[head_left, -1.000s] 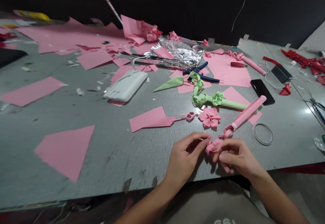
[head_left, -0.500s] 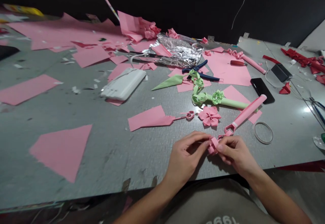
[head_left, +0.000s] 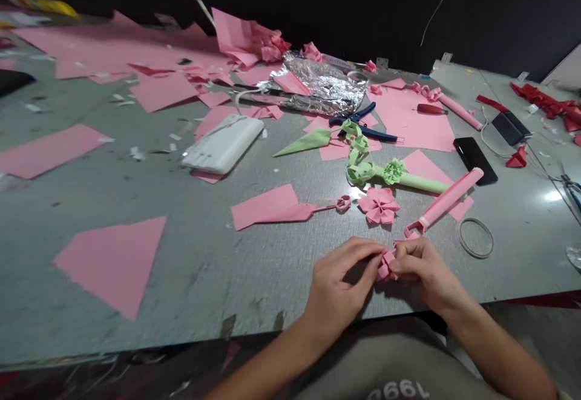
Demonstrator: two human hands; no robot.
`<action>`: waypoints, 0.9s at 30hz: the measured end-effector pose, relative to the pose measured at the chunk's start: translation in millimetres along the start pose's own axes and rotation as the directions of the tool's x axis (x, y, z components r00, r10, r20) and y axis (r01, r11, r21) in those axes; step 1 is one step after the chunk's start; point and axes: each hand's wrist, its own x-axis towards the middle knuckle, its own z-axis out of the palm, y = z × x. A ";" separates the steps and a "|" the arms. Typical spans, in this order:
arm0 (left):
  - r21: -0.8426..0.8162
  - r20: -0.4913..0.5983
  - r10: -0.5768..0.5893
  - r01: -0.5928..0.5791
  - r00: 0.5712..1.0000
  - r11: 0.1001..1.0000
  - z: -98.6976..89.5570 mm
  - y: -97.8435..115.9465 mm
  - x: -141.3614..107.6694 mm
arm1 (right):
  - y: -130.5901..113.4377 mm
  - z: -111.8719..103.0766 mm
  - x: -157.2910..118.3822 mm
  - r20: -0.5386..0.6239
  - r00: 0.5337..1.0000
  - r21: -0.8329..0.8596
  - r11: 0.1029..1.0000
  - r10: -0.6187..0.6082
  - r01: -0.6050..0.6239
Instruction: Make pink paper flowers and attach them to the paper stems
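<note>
A small folded pink paper piece is pinched between both hands near the table's front edge. My left hand grips its left side with thumb and fingertips. My right hand holds its right side, fingers curled and partly hidden. Just beyond lies a rolled pink paper tube, its folded end close to my right fingers. A flat pink paper flower rests above the hands. Left of it is a pink paper strip with a twisted, looped end.
Behind lie a green paper stem, blue-handled pliers, crumpled foil and a white power bank. A roll of tape and a black phone are to the right. Pink sheets spread leftward on the grey table.
The view has shifted slightly, so everything sits a little farther right. Both hands keep hold of the pink paper piece, with only small finger movements.
</note>
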 end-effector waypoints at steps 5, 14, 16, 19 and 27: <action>0.002 -0.008 0.014 -0.014 1.000 1.000 0.6 0.7 0.8 | -3.4 0.7 1.0 0.017 0.999 0.024 0.999 0.031 -0.032; 0.034 -0.011 0.120 -0.119 0.993 0.992 -1.3 2.0 -0.1 | -4.1 -0.5 2.6 0.008 0.996 0.031 0.995 0.092 -0.093; 0.043 -0.008 0.167 -0.166 0.986 0.985 -1.9 1.6 -1.0 | -4.6 -0.9 2.2 0.012 0.995 0.045 0.994 0.099 -0.099; 0.053 -0.002 0.213 -0.213 0.977 0.976 -3.1 1.1 -1.7 | -4.1 -2.9 0.9 0.043 0.996 0.051 0.996 0.074 -0.076; 0.068 0.043 0.293 -0.296 0.955 0.953 -5.0 -0.8 -2.0 | 2.9 -14.9 -0.3 0.130 0.990 0.042 0.998 -0.048 0.042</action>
